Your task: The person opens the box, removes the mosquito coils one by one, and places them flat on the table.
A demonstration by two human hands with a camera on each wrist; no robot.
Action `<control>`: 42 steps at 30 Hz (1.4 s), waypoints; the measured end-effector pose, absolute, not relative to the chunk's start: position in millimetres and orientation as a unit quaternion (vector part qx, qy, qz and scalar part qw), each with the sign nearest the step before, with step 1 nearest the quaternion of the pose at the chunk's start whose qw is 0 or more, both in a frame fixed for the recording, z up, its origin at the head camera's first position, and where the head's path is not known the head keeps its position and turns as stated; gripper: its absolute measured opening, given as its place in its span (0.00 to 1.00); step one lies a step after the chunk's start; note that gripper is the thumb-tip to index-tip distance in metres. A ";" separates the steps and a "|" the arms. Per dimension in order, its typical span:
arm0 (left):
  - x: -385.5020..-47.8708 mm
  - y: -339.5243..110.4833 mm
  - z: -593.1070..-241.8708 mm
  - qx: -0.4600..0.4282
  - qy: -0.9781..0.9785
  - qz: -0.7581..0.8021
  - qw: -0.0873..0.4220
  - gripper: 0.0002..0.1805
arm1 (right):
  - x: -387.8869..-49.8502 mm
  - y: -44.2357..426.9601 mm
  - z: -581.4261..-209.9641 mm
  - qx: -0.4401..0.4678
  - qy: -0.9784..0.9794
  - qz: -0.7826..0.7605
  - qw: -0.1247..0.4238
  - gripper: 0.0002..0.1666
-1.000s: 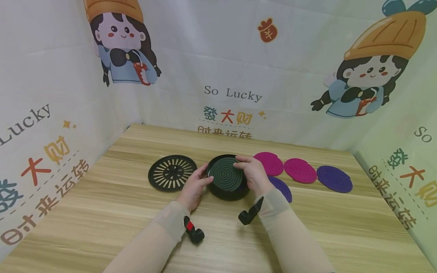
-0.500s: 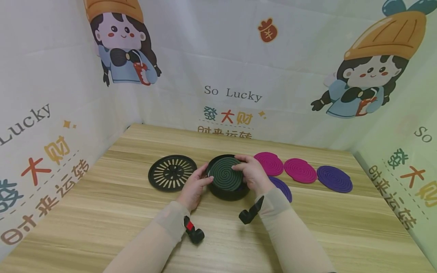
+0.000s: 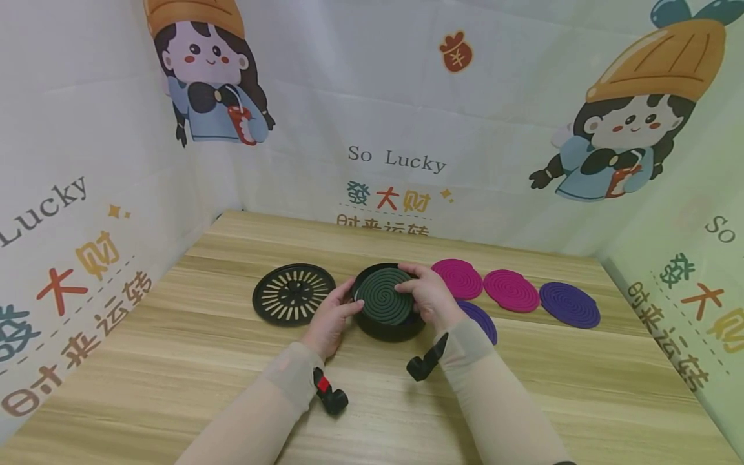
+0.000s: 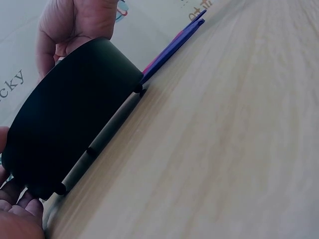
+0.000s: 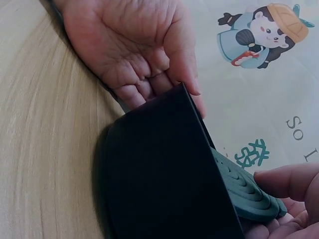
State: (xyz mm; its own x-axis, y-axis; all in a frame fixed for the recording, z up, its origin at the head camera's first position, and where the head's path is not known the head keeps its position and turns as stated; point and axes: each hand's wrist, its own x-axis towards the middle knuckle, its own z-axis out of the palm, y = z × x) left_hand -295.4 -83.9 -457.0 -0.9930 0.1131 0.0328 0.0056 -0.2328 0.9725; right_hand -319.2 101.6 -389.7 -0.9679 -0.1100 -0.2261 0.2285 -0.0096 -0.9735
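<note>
A round black dish [image 3: 391,335] holds a dark green spiral coil [image 3: 383,298], which lies tilted in its mouth. At the dish's left side my left hand [image 3: 330,323] grips the wall, with the thumb at the rim. My right hand [image 3: 437,301] is at the right side and pinches the coil's upper right edge. In the right wrist view the coil [image 5: 244,186] sticks out past the rim of the dish [image 5: 164,169], with the right thumb on it. Seen in the left wrist view, the dish [image 4: 75,109] shows small feet near the table, and left fingers [image 4: 20,204] reach beneath it.
A black slotted round lid [image 3: 294,293] lies left of the dish. To the right are two pink coils [image 3: 458,279] [image 3: 511,290] and a purple coil [image 3: 569,305]; another purple coil [image 3: 480,320] is partly behind my right wrist. Printed cloth [image 3: 302,174] surrounds the table.
My right fingertip has shifted very slightly left over the green coil. The dish, the coil and my left hand look unmoved.
</note>
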 end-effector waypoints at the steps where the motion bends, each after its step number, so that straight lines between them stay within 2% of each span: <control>1: -295.3 -83.7 -457.1 0.047 0.619 0.783 0.034 0.34 | -319.2 101.8 -389.7 0.045 0.694 -0.709 0.120 0.34; 19: -295.8 -84.9 -459.0 0.051 0.622 0.780 0.034 0.35 | -320.2 111.5 -386.2 0.052 0.673 -0.733 0.086 0.34; 32: -297.9 -84.3 -460.4 0.045 0.616 0.786 0.036 0.35 | -318.7 150.7 -382.2 0.038 0.621 -0.779 0.073 0.34; 42: -299.2 -83.7 -461.0 0.047 0.621 0.782 0.030 0.35 | -314.2 187.2 -381.0 0.034 0.573 -0.815 0.082 0.29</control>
State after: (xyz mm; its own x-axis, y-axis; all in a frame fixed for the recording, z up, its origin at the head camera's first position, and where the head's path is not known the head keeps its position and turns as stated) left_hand -299.2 -83.7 -461.0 -0.9938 0.1049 0.0360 0.0114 -0.2260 0.9741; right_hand -314.2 187.2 -381.0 -0.9842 -0.0948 -0.1496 0.1729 -0.3306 -0.9278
